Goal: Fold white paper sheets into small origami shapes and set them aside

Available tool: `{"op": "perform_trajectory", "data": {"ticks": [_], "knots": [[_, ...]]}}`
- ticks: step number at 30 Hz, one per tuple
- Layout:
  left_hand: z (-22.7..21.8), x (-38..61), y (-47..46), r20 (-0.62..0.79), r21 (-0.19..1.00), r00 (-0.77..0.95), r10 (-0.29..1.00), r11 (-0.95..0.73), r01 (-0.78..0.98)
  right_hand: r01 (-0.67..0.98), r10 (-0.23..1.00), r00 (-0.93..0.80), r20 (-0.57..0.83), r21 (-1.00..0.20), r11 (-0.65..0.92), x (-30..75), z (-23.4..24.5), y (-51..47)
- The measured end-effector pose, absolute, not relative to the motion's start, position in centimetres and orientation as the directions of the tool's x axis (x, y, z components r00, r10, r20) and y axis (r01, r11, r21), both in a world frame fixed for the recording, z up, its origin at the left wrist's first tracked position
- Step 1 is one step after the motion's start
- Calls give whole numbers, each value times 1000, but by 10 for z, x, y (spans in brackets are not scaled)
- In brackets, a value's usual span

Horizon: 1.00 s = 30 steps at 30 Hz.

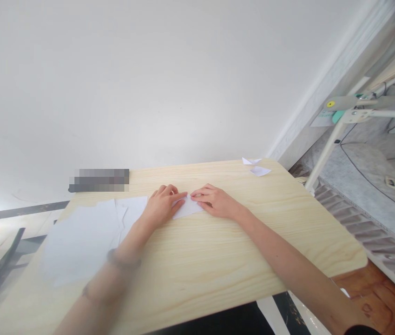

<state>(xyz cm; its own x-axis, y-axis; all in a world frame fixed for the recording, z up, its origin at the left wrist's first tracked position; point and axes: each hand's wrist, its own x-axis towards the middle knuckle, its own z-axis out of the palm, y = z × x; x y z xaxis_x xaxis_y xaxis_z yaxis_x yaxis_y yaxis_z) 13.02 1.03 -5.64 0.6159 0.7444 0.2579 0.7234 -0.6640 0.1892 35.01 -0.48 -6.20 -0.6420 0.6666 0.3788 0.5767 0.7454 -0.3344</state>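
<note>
A small white sheet of paper (186, 210) lies on the wooden table in front of me. My left hand (162, 204) grips its left side, thumb and index finger closed on the upper edge. From the other side, my right hand (214, 201) pinches the paper near its top right. The fingertips of both hands nearly meet at the upper middle of the paper. Parts of the paper are hidden under the fingers.
Loose white sheets (79, 237) lie at the left of the table (197, 274). Two folded paper pieces (260, 171) rest at the far right corner. A blurred-out grey object (100, 180) sits at the back left, by the white wall (169, 83). A white metal frame (330, 149) stands to the right.
</note>
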Motion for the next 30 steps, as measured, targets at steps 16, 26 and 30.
{"op": "perform_trajectory", "data": {"ticks": [16, 26, 30], "knots": [[-61, 141, 11, 261, 269, 443, 857, -506, 819, 611, 712, -603, 359, -366, 702, 358, -57, -7], [-59, 138, 16, 92, 664, 405, 910, -359, 656, 661, 819, -406, 406, -489, 570, 333, -62, -7], [-52, 139, 10, 52, 807, 468, 882, -313, 501, 629, 805, -445, 392, -503, 592, 330, -63, -8]]}}
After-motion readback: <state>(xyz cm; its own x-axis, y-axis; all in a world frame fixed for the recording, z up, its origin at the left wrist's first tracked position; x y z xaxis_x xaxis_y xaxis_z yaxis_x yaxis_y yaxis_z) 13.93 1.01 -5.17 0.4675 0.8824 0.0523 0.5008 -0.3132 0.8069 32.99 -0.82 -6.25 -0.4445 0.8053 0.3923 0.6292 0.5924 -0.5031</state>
